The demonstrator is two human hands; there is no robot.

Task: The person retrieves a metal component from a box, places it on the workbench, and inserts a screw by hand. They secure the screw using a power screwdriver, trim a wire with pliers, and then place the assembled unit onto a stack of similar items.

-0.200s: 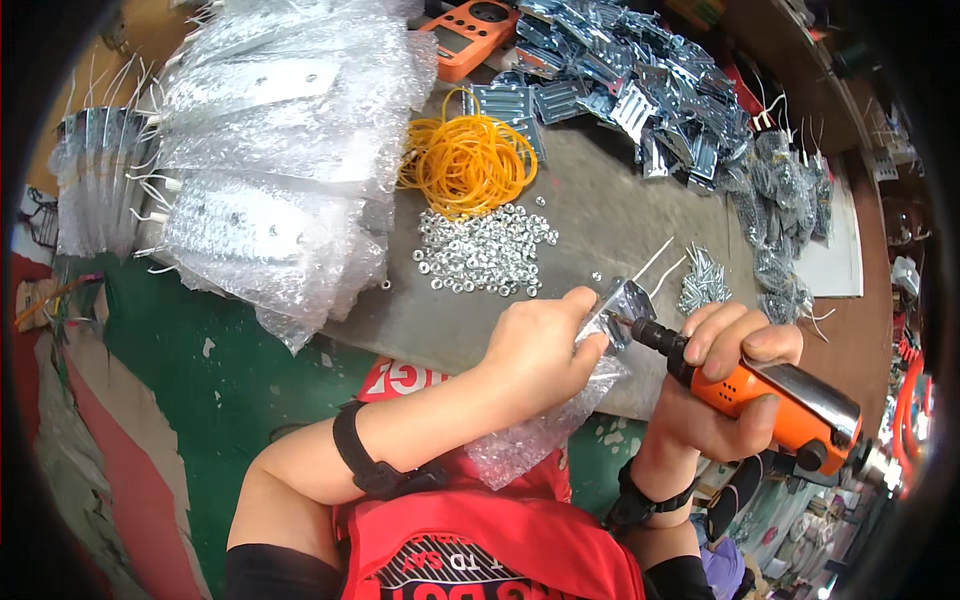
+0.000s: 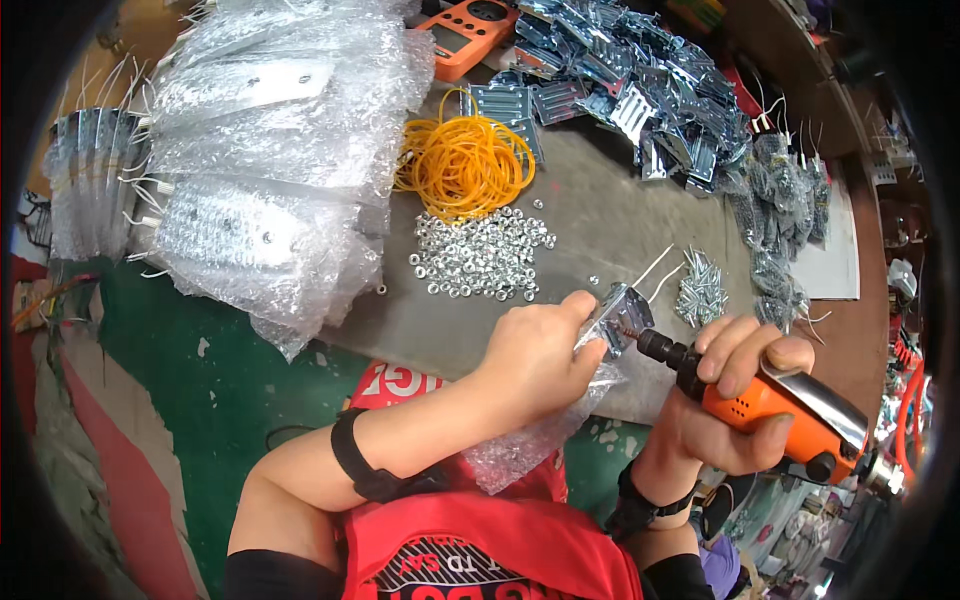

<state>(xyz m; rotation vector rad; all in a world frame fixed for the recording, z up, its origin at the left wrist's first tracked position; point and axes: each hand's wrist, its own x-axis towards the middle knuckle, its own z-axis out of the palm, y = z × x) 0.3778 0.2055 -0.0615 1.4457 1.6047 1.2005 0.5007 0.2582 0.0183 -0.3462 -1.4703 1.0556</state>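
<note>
The left hand [image 2: 545, 355] grips a small metal bracket [image 2: 618, 318] in bubble wrap [image 2: 535, 440] at the table's [image 2: 600, 225] near edge. The right hand [image 2: 725, 400] is closed around an orange power screwdriver [image 2: 770, 400], whose long axis runs right to left, bit pointing left into the bracket.

A: Clothing, quick?
B: Red top [image 2: 470, 545] with white and dark printed lettering across the chest, partly cut off at the lower edge. Black sleeves [image 2: 265, 578] at both upper arms, only the ends show.

A: Wrists?
B: Black band on the left wrist [image 2: 358, 462], narrow, snug. Black band on the right wrist [image 2: 640, 500] too, looks wider, strap-like.

A: Gloves?
B: None. Left hand [image 2: 540, 355] bare, right hand [image 2: 730, 400] bare, forearms bare from band up to sleeve.

A: Rings, watch face?
B: Can't tell, too small.
</note>
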